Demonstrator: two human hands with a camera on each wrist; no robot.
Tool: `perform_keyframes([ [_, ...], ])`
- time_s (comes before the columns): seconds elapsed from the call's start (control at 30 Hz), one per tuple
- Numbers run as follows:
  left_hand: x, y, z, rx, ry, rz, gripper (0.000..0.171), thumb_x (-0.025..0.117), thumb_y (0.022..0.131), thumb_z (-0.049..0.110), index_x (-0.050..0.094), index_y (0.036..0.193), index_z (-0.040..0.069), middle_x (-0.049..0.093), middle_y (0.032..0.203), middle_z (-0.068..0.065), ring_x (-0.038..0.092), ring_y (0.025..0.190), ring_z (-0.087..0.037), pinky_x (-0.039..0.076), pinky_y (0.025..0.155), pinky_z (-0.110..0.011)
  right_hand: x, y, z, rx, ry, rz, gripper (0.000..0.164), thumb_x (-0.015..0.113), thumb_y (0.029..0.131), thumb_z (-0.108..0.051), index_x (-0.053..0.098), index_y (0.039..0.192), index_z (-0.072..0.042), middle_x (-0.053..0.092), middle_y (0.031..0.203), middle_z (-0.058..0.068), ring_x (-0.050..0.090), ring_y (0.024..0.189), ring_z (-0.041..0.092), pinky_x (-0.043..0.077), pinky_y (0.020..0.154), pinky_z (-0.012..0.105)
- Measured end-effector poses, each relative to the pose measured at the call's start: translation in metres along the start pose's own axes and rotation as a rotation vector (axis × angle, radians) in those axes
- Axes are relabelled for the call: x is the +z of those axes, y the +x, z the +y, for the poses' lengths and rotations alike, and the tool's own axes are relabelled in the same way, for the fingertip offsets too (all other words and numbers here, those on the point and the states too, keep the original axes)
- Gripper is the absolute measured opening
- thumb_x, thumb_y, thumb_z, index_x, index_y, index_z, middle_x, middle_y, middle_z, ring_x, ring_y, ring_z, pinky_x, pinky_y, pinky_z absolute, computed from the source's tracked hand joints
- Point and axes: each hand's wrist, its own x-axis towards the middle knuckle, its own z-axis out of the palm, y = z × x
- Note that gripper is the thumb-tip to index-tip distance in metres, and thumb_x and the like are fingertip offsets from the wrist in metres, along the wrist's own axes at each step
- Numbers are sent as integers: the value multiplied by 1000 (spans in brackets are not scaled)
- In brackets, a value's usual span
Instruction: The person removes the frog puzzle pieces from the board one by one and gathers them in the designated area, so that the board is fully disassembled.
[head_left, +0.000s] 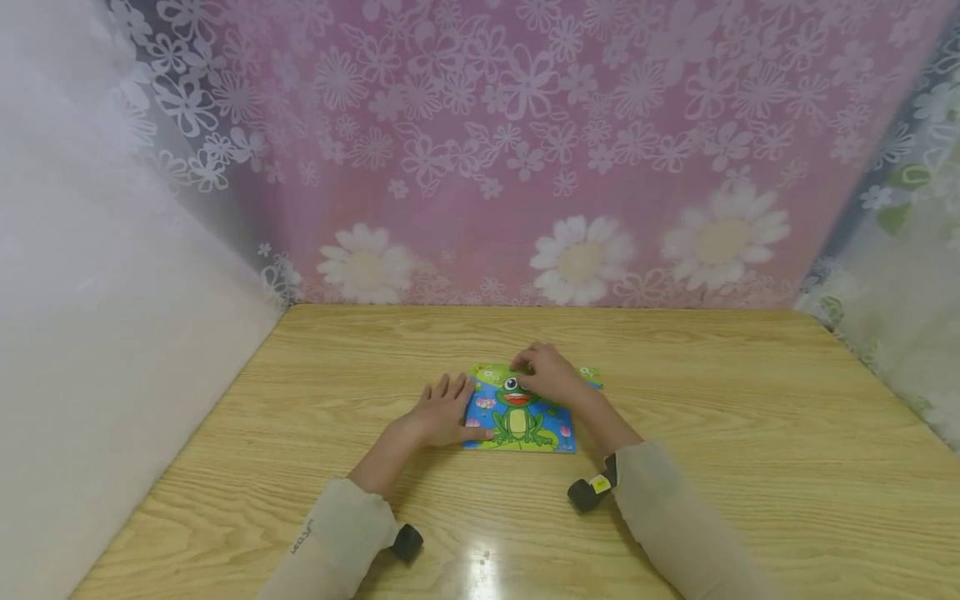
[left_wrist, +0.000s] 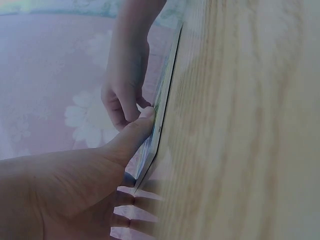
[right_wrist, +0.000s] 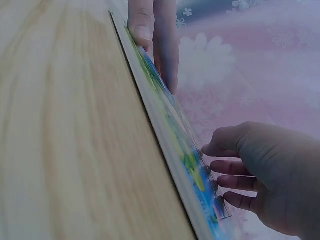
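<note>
A flat picture board (head_left: 517, 423) with a green frog on blue lies on the wooden table. My left hand (head_left: 442, 414) rests at its left edge, fingers spread and straight, the thumb on the front left corner. In the left wrist view that thumb (left_wrist: 135, 135) reaches over the board's pale edge. Over the upper right of the picture bends my right hand (head_left: 551, 375), fingertips at the board's surface near the frog's eye. The right wrist view has its fingers (right_wrist: 235, 182) slightly bent and spaced along the picture. A green and blue strip (head_left: 590, 372) juts past the board's back right corner, partly hidden by this hand.
The wood-grained table (head_left: 750, 417) reaches back to a pink flowered curtain (head_left: 465, 208). A white sheet (head_left: 150, 275) hangs along the left side, and another flowered sheet (head_left: 915, 275) on the right. A black wrist camera (head_left: 583, 495) hangs below the right sleeve.
</note>
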Motion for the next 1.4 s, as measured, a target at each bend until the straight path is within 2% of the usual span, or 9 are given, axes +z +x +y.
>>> perform_keyframes([
  [0.17,0,-1,-1,-8,3,3,96,48,83,65,10,148,5,5,151,-15,1,135,-37,7,105,-54,1,-1,-5,-1,-16,10,20,60,83,-12,68,100,-7,54,98,4,45,89,22,44,71,35],
  [0.53,0,-3,0,-7,-7,4,96,49,83,64,11,148,5,5,151,-15,0,135,-37,6,105,-53,-1,-4,-8,86,19,16,17,63,85,-13,67,100,-6,53,102,7,46,90,23,46,70,34],
  [1.07,-4,-4,3,-8,-16,4,95,50,84,62,11,147,3,6,151,-16,1,135,-38,6,105,-54,0,-3,-5,59,-10,15,14,62,83,-11,67,96,-6,51,94,5,43,85,22,42,68,34],
  [1.23,-4,-6,4,-1,-16,3,94,50,84,61,11,147,3,6,151,-17,1,135,-39,6,105,-54,2,-2,-2,72,38,23,13,63,83,-10,65,95,-5,51,93,5,43,86,23,42,71,34],
  [1.4,-5,-6,6,-3,-19,1,94,50,85,61,11,147,3,5,151,-16,1,135,-38,6,105,-54,0,-2,3,47,154,10,13,61,85,-7,63,97,-3,52,95,7,47,85,22,44,70,34],
])
